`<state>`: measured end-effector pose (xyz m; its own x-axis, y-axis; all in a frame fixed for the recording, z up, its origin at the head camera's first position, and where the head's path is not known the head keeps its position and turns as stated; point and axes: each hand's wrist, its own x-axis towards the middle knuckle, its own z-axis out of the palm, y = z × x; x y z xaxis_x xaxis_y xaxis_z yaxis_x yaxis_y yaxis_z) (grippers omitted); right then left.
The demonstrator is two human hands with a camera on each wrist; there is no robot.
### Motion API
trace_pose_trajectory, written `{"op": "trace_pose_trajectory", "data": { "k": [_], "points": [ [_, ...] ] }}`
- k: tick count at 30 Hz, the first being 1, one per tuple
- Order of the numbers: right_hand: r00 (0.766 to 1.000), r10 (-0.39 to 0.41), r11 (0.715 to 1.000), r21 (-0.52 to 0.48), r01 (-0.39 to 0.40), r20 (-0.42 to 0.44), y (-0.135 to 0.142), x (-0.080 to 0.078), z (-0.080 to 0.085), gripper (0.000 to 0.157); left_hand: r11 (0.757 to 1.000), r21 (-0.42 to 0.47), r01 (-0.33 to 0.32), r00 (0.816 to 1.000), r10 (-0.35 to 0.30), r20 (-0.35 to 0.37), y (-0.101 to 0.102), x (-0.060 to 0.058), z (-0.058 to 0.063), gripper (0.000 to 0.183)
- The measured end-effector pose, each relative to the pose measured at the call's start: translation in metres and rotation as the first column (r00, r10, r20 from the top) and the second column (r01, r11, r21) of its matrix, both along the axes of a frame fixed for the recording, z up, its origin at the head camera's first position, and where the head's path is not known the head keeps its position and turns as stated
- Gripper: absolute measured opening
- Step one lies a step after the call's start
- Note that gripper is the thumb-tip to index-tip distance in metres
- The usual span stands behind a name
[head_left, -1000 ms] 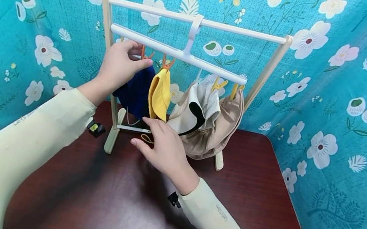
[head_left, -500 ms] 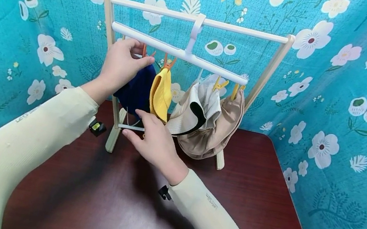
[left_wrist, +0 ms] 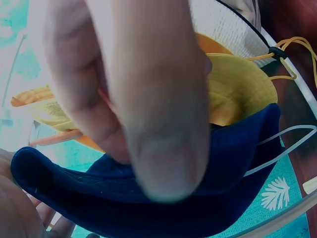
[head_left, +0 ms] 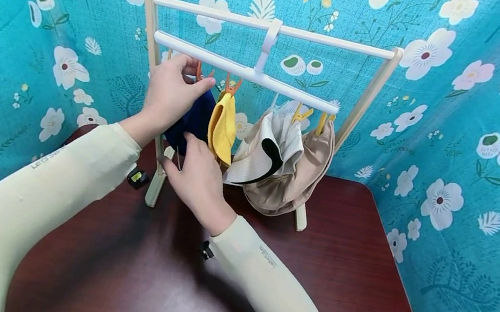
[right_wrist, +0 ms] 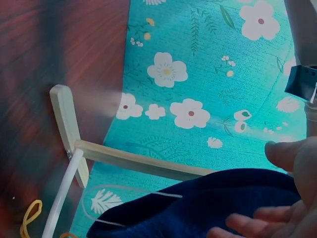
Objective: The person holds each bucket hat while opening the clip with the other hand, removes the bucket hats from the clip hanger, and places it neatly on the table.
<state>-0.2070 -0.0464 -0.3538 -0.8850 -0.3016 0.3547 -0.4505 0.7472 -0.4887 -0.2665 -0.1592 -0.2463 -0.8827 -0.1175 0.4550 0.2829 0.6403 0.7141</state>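
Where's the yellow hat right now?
In the head view, the yellow hat hangs just left of centre under the white hanger, between the navy hat and the black-edged pale hat.

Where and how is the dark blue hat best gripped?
Probably by its lower edge, with the right hand from below: the dark blue hat hangs with that edge loose, while the left hand occupies its top, by an orange clip.

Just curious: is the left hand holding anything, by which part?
The left hand pinches at the navy hat, by its orange clip on top; cloth or clip, I can't tell.
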Motion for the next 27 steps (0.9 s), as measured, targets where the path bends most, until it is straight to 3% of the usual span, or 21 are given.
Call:
{"op": "trace_pose_trajectory", "data": {
  "k": [8, 12, 18, 23, 27],
  "points": [
    [0.995, -0.069, 0.994, -0.095, 0.063, -0.065, -0.02, -0.009, 0.006, 0.081, 1.0, 0.012, -0.02, 1.0, 0.02, -0.003, 0.001, 0.001, 0.0, 0.05],
    [0.984, -0.152, 0.98, -0.139, 0.139, -0.091, -0.03, -0.014, 0.006, 0.094, 0.999, 0.014, -0.03, 1.0, 0.03, 0.002, 0.002, 0.003, 0.002, 0.05],
    [0.961, -0.271, 0.956, -0.133, 0.263, -0.047, -0.046, -0.019, 0.013, 0.11, 0.999, 0.01, -0.036, 0.999, 0.036, 0.002, 0.002, 0.002, 0.003, 0.048],
    [0.954, -0.297, 0.948, -0.13, 0.291, -0.031, -0.046, -0.025, 0.011, 0.102, 0.999, -0.01, -0.037, 0.999, 0.037, 0.021, 0.003, 0.004, 0.004, 0.046],
    [0.964, -0.266, 0.956, -0.132, 0.261, -0.02, -0.038, -0.027, 0.004, 0.077, 0.999, -0.008, -0.034, 0.998, 0.035, 0.047, 0.003, 0.004, 0.005, 0.045]
  ]
}}
